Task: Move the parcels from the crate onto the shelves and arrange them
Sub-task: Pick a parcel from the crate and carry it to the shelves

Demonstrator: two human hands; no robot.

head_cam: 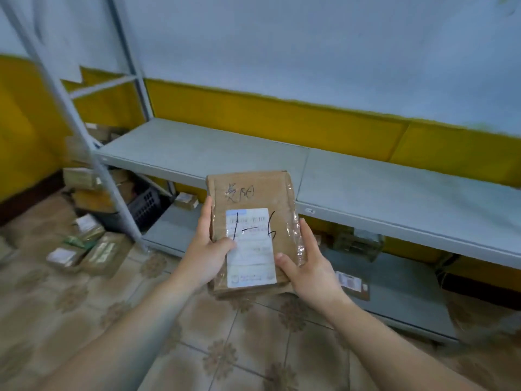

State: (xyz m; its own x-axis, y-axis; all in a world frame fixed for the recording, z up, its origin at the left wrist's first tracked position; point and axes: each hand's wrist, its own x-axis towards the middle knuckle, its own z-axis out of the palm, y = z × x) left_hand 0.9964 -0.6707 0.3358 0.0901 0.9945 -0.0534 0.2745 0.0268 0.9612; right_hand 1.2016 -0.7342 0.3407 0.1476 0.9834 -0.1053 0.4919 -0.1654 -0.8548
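Fingers [207, 213] of my left hand [208, 255] run up the left edge of the brown parcel [253, 193], and its thumb presses down on the left edge of the white label [251, 249]. My right hand [310, 266] grips the opposite side: its thumb lies on the parcel's top face just beside the label's lower right corner, and its fingers [306, 235] curl along the right edge, over the clear tape there. Both hands grasp the parcel between them, so it lies flat across my palms, label up, its far end pointing away from me.

I hold it at the centre of the frame, in the air in front of the front lip of the grey upper shelf [197, 148] and not touching it. Black handwriting crosses the label, and more is written on the bare cardboard above it.

Below and to the right, the lower shelf [400, 289] carries a small labelled parcel [352, 282] just beside my right wrist in the frame. Left of centre a dark slatted crate [146, 206] sits behind the shelf's grey upright post [93, 153]. Further left, several cardboard parcels [93, 249] lie scattered on the patterned tile floor [248, 334]. A yellow band [267, 117] runs along the wall behind the shelves.
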